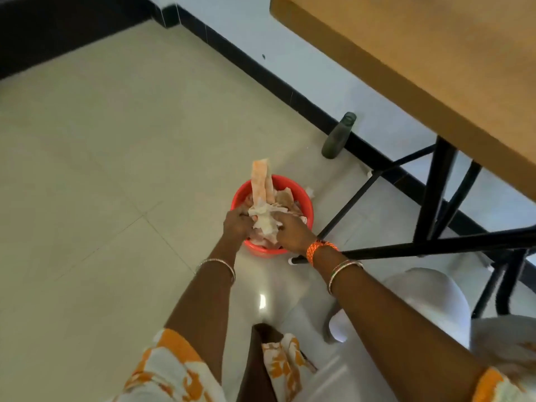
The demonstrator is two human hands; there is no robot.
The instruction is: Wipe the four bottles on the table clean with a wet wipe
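Observation:
My left hand [238, 222] and my right hand [291, 232] both grip a crumpled white wet wipe [265, 218] between them, directly over a red bucket [307, 208] on the floor. The bucket holds several used wipes and a tall orange-tinted wrapper [261, 181] that sticks up out of it. A dark grey bottle [338, 136] stands on the floor by the wall, beyond the bucket. The wooden table [420, 59] fills the upper right; no bottles on its top are in view.
Black metal table legs and crossbars [432, 195] run to the right of the bucket. A white plastic chair [429, 300] stands at lower right. Pale floor tiles [101, 169] spread to the left. A black skirting [261, 71] lines the wall.

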